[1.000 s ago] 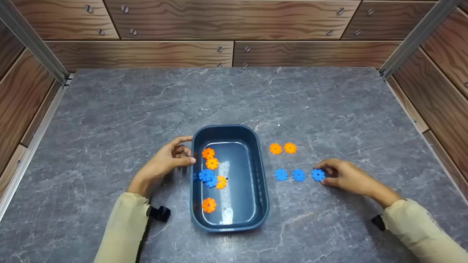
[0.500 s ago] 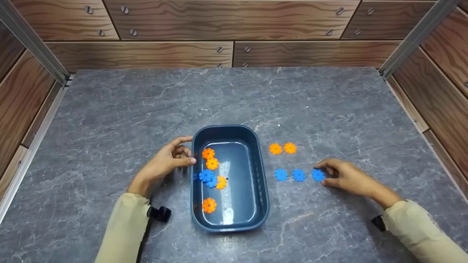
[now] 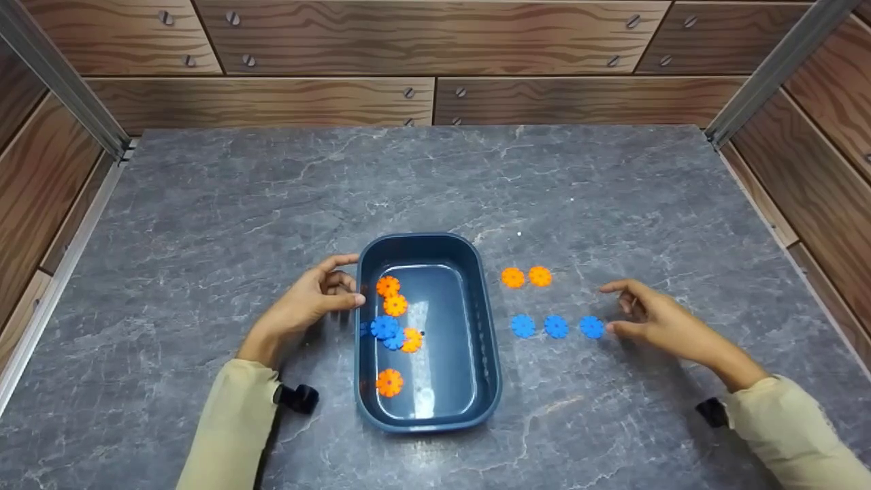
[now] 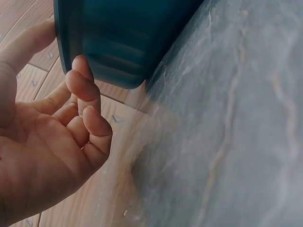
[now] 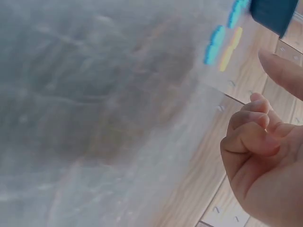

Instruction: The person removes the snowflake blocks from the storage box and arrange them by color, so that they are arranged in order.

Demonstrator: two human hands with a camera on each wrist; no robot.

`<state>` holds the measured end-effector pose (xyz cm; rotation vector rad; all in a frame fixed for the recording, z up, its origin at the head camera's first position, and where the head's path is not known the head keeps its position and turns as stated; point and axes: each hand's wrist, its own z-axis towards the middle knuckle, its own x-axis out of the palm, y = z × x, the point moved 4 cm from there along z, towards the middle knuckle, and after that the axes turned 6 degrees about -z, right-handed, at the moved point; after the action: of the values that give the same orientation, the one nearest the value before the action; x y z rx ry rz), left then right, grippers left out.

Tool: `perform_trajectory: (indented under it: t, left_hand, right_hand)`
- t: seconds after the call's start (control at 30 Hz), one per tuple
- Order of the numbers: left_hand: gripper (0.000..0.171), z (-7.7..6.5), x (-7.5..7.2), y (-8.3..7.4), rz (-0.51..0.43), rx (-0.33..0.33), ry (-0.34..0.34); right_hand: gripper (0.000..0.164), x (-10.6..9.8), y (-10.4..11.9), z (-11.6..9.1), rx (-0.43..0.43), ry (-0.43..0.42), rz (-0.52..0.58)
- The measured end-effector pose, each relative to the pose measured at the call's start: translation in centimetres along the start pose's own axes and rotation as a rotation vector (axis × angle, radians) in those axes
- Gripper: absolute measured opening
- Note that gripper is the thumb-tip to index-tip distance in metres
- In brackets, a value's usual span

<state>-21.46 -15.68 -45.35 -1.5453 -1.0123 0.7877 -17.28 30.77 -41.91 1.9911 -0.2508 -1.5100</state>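
My left hand (image 3: 303, 299) is at the left side of a dark blue plastic tub (image 3: 486, 340), its thumb over the rim and index finger against the outer wall. The left wrist view shows the other fingers curled beside the tub (image 4: 118, 42). My right hand (image 3: 656, 323) holds nothing; thumb and index finger are spread, the thumb tip right by a blue notched disc (image 3: 591, 327). That disc ends a row with two more blue discs, one of them the middle disc (image 3: 556, 327). Two orange notched discs (image 3: 513, 278) lie side by side behind the row.
Inside the tub, several orange discs (image 3: 389, 382) and overlapping blue discs (image 3: 384, 327) lie toward its left side. The grey marbled tabletop (image 3: 272, 184) is bordered by wood-patterned panels (image 3: 435, 37) at the back and sides.
My right hand has let go of the third blue disc and drawn slightly back to the right, fingers spreading. The disc lies at the row's end. My left hand and the tub stay put.
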Motion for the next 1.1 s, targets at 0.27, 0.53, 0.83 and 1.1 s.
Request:
perform_trajectory:
  t: [0.27,0.53,0.83,1.1]
  left_hand:
    - [0.069,0.0,0.0,0.0,0.004,-0.015,-0.009]
    - [0.070,0.2,0.1,-0.1,-0.007,-0.018,-0.011]
    - [0.069,0.2,0.2,-0.2,-0.018,0.001,0.003]
    - [0.069,0.0,0.0,0.0,0.005,-0.016,0.008]
  right_hand:
    - [0.051,-0.9,1.8,-0.2,-0.057,-0.049,0.063]
    - [0.042,-0.9,4.4,-0.1,-0.165,-0.109,0.210]
    - [0.043,-0.2,7.1,0.4,-0.150,-0.124,0.393]
    - [0.043,0.6,9.7,0.9,-0.132,-0.100,0.502]
